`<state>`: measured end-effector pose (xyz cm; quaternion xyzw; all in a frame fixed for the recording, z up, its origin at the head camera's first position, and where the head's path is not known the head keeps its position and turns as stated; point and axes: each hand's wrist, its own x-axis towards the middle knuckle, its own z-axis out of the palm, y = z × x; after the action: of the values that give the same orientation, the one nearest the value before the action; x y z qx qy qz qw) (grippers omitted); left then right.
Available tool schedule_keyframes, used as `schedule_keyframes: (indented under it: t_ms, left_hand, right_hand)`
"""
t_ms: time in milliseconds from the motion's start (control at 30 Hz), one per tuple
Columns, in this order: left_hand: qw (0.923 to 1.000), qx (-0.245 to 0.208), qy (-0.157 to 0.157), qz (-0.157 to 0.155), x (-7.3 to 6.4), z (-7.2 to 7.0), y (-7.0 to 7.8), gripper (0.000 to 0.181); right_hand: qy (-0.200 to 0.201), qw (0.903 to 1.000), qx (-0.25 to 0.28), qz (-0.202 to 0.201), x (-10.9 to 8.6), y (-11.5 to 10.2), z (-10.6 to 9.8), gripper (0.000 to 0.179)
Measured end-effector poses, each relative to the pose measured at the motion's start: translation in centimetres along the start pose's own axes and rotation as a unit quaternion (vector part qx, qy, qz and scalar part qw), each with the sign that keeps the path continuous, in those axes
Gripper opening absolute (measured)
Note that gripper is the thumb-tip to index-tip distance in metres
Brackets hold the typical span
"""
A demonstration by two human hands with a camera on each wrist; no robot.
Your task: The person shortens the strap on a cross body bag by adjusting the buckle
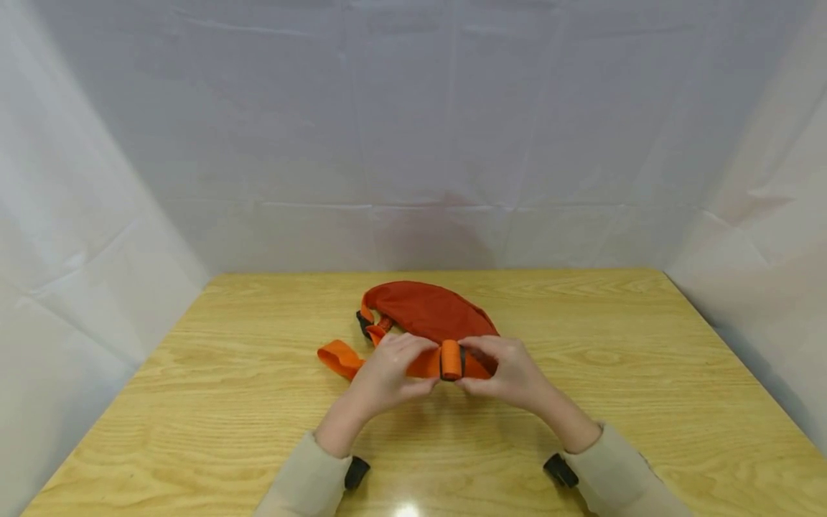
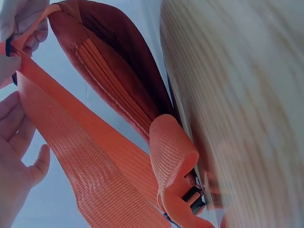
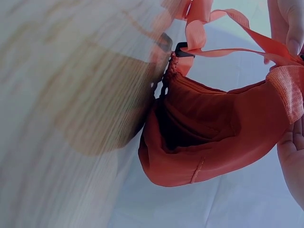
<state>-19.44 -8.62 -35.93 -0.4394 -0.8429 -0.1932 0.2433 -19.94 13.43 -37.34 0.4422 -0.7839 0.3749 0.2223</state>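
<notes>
A red-orange waist bag (image 1: 433, 310) lies on the table beyond both hands. Its orange webbing strap (image 1: 423, 366) runs up to a black strap slider (image 1: 461, 362), where a short loop of webbing (image 1: 451, 357) bulges through. From the left, my left hand (image 1: 390, 373) pinches the slider's edge between thumb and fingers. My right hand (image 1: 515, 375) pinches the opposite side. In the left wrist view the strap (image 2: 80, 147) slants down from the fingers, past the bag's zipped side (image 2: 109, 80). The right wrist view has the bag body (image 3: 213, 156) hanging below the right hand's fingers.
A folded strap end (image 1: 339, 357) sticks out left of the left hand. Behind it sits a black buckle (image 1: 364, 324) on the bag's side. The wooden table (image 1: 194, 431) meets a white sheet (image 1: 413, 143) at its back edge. Black wrist devices (image 1: 357, 474) sit at both cuffs.
</notes>
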Motion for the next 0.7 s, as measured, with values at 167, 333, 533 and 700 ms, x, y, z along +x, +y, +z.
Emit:
schedule_keyframes:
  t_ms: [167, 333, 533, 700]
  left_hand:
    - [0.9999, 0.014, 0.001, -0.001, -0.04, -0.03, -0.14, 0.037]
    - [0.9997, 0.017, 0.014, 0.006, -0.06, 0.03, -0.27, 0.036]
    - [0.9993, 0.008, 0.033, 0.018, -0.04, 0.10, -0.30, 0.032]
    - [0.9989, 0.014, 0.041, 0.016, -0.08, 0.10, -0.27, 0.030]
  right_hand:
    - [0.002, 1.0000, -0.001, -0.010, -0.01, 0.05, 0.02, 0.045]
    - [0.005, 0.9998, -0.001, -0.020, 0.01, 0.12, 0.04, 0.043]
    - [0.004, 0.9998, 0.000, -0.018, -0.06, 0.14, 0.05, 0.042]
    - [0.004, 0.9999, 0.001, -0.010, -0.04, 0.09, 0.03, 0.043]
